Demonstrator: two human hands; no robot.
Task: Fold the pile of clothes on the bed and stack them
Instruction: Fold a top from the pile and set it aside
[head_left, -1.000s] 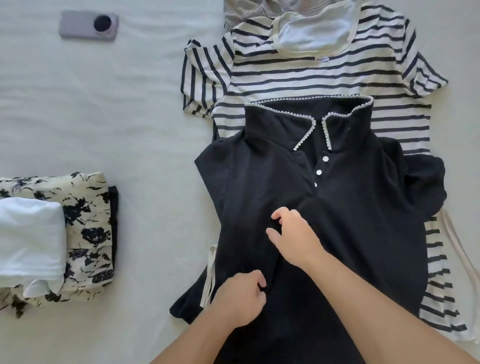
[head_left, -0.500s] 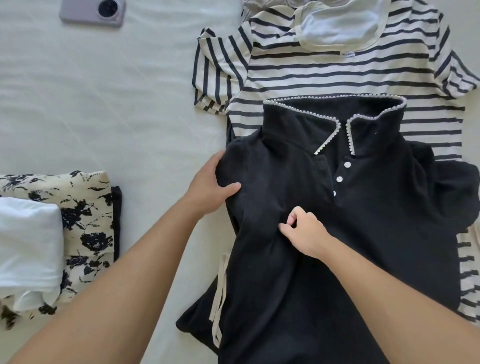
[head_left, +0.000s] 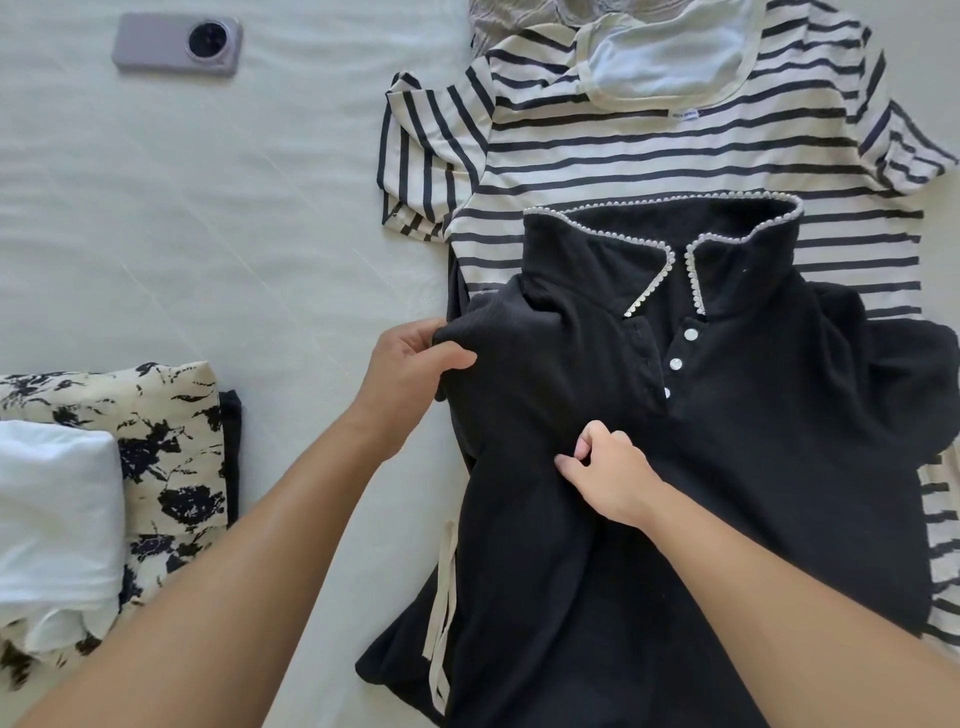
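Both hands, left hand (head_left: 410, 364) and right hand (head_left: 608, 470), pinching black shirt (head_left: 727, 467).

bare sheet (head_left: 291, 218) left of clothes — phone (head_left: 176, 44), folded stack (head_left: 119, 467)

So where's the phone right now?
The phone lies on the bed sheet at the top left of the head view, left of the striped shirt and beyond the folded stack.

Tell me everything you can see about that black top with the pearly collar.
The black top is a dark, knit-looking polo with a stand-up collar edged in small white beads and a placket of white buttons. It lies face up, rumpled and unfolded, on the striped shirt on the bed. The left hand grips its sleeve; the right hand pinches the cloth mid-chest.
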